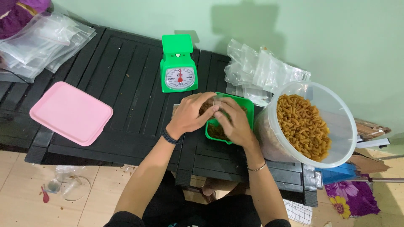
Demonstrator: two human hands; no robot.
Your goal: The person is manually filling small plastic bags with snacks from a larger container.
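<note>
Black slatted desk (126, 84): left hand (191, 113) and right hand (235, 122) both pinching small clear bag (219, 102) over green tub (248, 110), beside snack bucket (336, 126).

On the desk (126, 80), the small tub (248, 110) sits at centre under both hands. The scale (178, 65) stands at eleven o'clock of it, the big bucket (336, 109) of snacks (304, 125) at three, the tray (70, 112) at nine, bags (261, 71) at one.
</note>
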